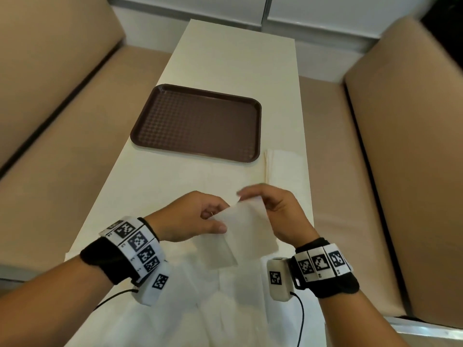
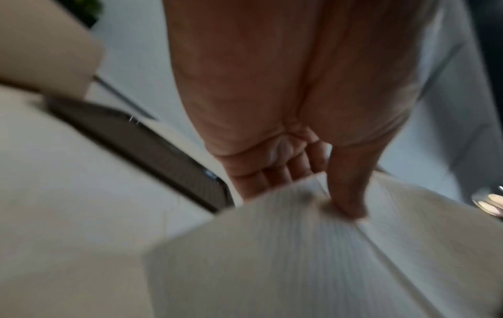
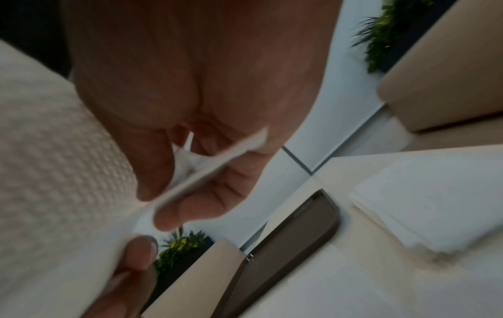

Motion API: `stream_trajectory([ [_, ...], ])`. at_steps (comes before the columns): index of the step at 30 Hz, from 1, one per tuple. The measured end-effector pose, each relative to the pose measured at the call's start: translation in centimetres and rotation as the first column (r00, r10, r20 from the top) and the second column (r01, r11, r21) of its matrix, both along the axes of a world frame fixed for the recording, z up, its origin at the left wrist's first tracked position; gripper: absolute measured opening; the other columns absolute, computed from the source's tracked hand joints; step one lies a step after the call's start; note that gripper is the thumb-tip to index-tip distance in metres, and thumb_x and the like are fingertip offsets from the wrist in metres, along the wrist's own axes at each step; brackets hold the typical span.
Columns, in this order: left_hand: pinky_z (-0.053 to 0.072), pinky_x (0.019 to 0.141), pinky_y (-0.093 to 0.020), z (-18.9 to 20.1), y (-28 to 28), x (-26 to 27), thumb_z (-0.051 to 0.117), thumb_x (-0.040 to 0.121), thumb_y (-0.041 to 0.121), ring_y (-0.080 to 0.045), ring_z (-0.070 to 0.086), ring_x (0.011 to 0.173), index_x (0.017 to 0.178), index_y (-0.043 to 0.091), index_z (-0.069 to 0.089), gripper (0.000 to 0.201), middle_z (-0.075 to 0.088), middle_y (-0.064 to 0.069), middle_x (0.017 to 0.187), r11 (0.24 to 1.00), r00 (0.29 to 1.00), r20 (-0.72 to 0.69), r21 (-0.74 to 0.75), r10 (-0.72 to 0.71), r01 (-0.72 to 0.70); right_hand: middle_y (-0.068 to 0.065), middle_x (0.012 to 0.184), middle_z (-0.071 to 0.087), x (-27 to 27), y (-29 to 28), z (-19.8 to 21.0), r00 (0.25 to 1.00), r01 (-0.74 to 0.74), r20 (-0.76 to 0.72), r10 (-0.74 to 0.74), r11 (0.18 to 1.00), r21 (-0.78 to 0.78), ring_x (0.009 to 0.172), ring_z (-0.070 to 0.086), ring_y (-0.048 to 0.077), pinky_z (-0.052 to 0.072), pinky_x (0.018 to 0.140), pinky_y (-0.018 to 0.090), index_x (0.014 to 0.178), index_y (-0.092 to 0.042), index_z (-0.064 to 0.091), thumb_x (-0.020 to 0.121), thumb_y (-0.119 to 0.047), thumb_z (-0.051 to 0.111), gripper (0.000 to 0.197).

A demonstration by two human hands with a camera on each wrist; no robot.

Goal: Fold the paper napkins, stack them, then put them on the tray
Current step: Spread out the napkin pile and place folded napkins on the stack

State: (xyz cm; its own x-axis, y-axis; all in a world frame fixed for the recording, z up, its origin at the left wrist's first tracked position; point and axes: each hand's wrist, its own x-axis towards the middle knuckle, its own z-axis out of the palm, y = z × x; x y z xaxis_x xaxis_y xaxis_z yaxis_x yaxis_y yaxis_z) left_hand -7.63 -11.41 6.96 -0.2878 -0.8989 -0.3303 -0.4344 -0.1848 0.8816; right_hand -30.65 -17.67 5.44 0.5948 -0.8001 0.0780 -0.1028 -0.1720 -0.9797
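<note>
Head: L hand [image 1: 190,216] + R hand [image 1: 275,211] pinch a napkin [image 1: 240,229] above table [image 1: 225,58], near empty tray [image 1: 198,122], folded stack [image 1: 283,169] to its right; L wrist: thumb [image 2: 348,182] on napkin, blurred; R wrist: plant [image 3: 381,32] past the bench.

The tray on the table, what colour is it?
Dark brown tray, clearest in the head view.

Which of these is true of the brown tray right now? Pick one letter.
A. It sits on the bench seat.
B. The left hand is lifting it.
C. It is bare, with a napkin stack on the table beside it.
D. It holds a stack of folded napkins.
C: the tray shows only its textured surface, and the napkin stack lies on the table off its near right corner.
</note>
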Motion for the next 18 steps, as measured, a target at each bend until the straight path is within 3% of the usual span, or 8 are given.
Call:
stream_trajectory([
  [2,0.061,0.086,-0.043,-0.5,-0.4,-0.5,0.074,0.090,0.011,-0.022,0.075,0.092,0.105,0.015,0.074,0.016,0.078,0.000,0.101,0.985,0.979,-0.114,0.028,0.170,-0.167,0.004,0.101,0.074,-0.9,-0.4,-0.4,0.984,0.162,0.040,-0.173,0.965,0.206,0.091,0.068,0.016,0.055,0.077,0.028,0.122,-0.022,0.067,0.095,0.000,0.065,0.034],
  [4,0.061,0.087,-0.045,-1.0,-0.8,-1.2,0.071,0.092,0.009,-0.027,0.075,0.095,0.107,0.011,0.071,0.015,0.077,-0.002,0.104,0.945,0.921,-0.213,0.068,0.327,-0.320,0.007,0.097,0.073,-1.9,-0.6,-1.0,0.934,0.290,0.058,-0.353,0.843,0.454,0.089,0.070,0.023,0.057,0.078,0.038,0.125,-0.017,0.062,0.100,-0.022,0.062,0.026],
  [6,0.060,0.089,-0.047,-1.6,-1.5,-1.9,0.069,0.093,0.008,-0.028,0.074,0.098,0.111,0.008,0.067,0.018,0.077,-0.004,0.107,0.910,0.869,-0.273,0.094,0.414,-0.404,0.014,0.099,0.073,-2.6,-0.5,-1.7,0.908,0.292,0.061,-0.415,0.730,0.617,0.089,0.071,0.032,0.059,0.081,0.048,0.125,-0.009,0.060,0.092,-0.040,0.066,0.046],
  [7,0.059,0.090,-0.047,-1.9,-1.8,-2.2,0.068,0.093,0.007,-0.027,0.074,0.099,0.112,0.008,0.066,0.019,0.077,-0.004,0.108,0.899,0.854,-0.285,0.099,0.436,-0.426,0.018,0.103,0.072,-2.7,-0.3,-2.0,0.917,0.274,0.048,-0.397,0.711,0.648,0.089,0.071,0.035,0.059,0.082,0.049,0.126,-0.006,0.060,0.090,-0.042,0.069,0.051],
  [12,0.059,0.088,-0.049,-3.2,-3.2,-4.5,0.068,0.094,0.005,-0.027,0.073,0.103,0.118,0.010,0.062,0.026,0.076,-0.005,0.112,0.877,0.821,-0.313,0.119,0.478,-0.465,0.019,0.110,0.075,-2.1,-0.2,-2.4,0.940,0.314,-0.083,-0.331,0.747,0.586,0.094,0.073,0.033,0.062,0.085,0.048,0.115,0.003,0.066,0.099,-0.014,0.063,0.023],
  [18,0.062,0.078,-0.045,-2.9,-3.6,-5.2,0.067,0.096,0.013,-0.026,0.074,0.097,0.127,0.018,0.057,0.033,0.074,-0.007,0.106,0.871,0.819,-0.297,0.202,0.491,-0.449,0.009,0.099,0.078,-3.7,-3.6,-3.3,0.890,0.445,-0.171,-0.423,0.723,0.529,0.083,0.074,0.023,0.060,0.067,0.034,0.106,-0.002,0.071,0.097,-0.005,0.063,0.011],
])
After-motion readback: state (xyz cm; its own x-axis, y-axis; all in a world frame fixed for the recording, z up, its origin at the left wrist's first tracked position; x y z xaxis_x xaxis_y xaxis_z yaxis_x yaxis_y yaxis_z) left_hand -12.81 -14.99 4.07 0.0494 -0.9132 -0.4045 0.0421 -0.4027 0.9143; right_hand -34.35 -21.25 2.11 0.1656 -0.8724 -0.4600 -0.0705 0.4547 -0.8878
